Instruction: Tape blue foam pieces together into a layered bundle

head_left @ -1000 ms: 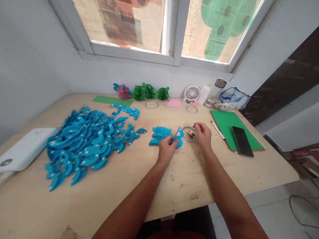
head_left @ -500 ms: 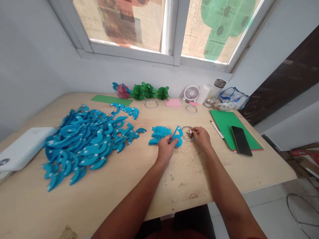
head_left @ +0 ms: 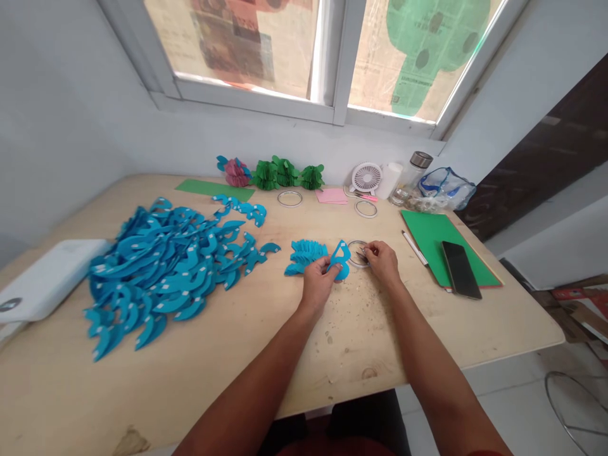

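My left hand [head_left: 318,278] is closed on a blue paper cut-out [head_left: 339,258], thumb on top, with small white patches on the paper. Just behind it lies a pleated stack of blue paper [head_left: 308,251]. My right hand [head_left: 382,258] pinches a small dark pointed tool [head_left: 361,254], too small to name surely. Its tip is over a narrow roll of tape [head_left: 351,258] lying flat on the table. On the left spreads a large heap of curved blue paper pieces [head_left: 166,259], many with white patches.
Along the back stand green paper figures [head_left: 285,172], a pink one [head_left: 235,172], a small fan [head_left: 367,177] and a glass bottle [head_left: 417,171]. A phone [head_left: 460,269] rests on green sheets [head_left: 427,234] beside a white pen [head_left: 415,247]. A white box-like device [head_left: 52,272] sits far left.
My right hand has shifted very slightly, still by the tape roll. The left hand keeps the blue cut-out in nearly the same place. The view has moved a little.
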Motion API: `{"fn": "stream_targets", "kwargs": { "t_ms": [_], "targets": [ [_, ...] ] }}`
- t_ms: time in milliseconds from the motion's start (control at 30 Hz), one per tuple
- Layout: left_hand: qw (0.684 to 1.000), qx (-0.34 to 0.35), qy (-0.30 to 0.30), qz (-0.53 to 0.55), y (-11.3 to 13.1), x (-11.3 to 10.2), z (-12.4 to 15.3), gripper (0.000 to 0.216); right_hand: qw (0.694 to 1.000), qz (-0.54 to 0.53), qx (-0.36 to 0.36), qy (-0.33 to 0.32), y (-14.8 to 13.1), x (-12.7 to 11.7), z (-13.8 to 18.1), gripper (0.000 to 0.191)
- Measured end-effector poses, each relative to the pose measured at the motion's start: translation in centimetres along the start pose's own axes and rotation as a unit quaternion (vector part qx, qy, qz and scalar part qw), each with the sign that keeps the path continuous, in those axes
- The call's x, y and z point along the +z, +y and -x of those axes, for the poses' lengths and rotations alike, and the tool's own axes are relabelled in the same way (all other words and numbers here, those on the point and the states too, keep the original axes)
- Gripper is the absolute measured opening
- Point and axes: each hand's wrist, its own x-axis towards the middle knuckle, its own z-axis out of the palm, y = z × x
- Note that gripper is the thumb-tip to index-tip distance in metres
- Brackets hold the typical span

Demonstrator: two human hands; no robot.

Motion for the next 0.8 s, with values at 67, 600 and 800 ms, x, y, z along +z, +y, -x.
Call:
{"fn": "stream_targets", "kwargs": {
  "t_ms": [67, 600, 800],
  "targets": [
    [1.000, 0.000, 0.000, 0.005, -0.02, 0.00, -0.01, 0.010, 1.000, -0.003, 0.008, 0.013, -0.14, 0.05, 0.02, 0.019],
    [1.000, 0.004, 0.001, 0.007, -0.22, -0.01, -0.13, 0.010, 0.997, 0.072, 0.004, 0.032, -0.42, 0.56, 0.05, 0.017],
    [1.000, 0.004, 0.006, 0.009, -0.23, 0.00, -0.14, 0.011, 0.996, 0.083, 0.012, 0.042, -0.54, 0.59, 0.04, 0.018]
  ]
}}
